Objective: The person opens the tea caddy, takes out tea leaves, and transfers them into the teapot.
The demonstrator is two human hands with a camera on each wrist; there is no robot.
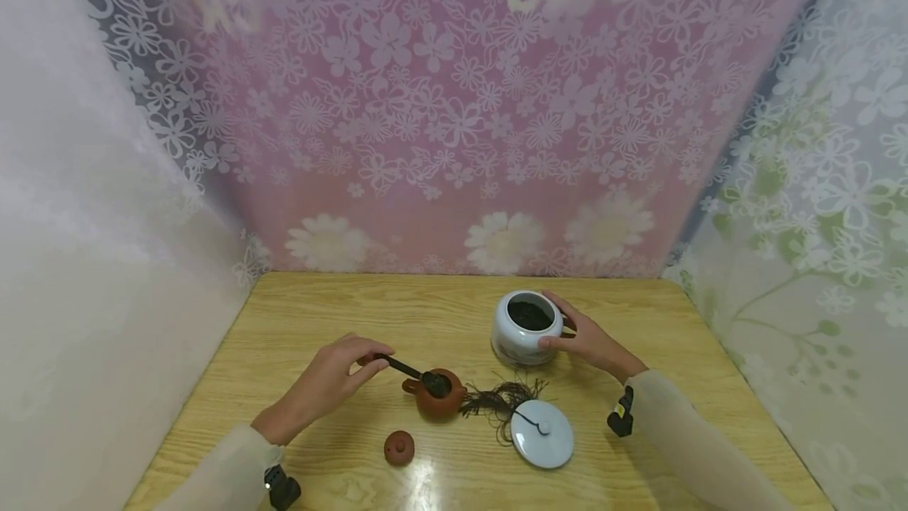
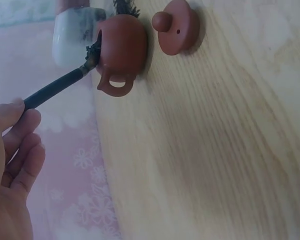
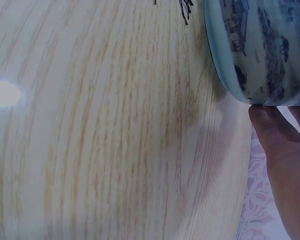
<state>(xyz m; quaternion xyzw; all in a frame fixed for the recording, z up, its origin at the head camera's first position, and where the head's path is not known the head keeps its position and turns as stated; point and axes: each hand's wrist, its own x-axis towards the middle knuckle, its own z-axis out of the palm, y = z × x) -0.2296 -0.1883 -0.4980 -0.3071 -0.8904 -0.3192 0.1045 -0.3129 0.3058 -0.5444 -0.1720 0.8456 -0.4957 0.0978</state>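
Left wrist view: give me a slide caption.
Left hand holding a dark scoop at the mouth of a brown teapot, lid nearby.

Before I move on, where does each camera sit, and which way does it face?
Head: on the head, facing forward and down at the yellowish wood-grain table; the left hand, right hand and pale sleeves show.
Left wrist: on that wrist, facing past the partly visible left hand to the black-handled scoop at the round reddish-brown clay teapot.
Right wrist: on that wrist, facing across the table to the patterned white ceramic jar; part of the right hand shows.
Head and left wrist share the scoop and teapot.
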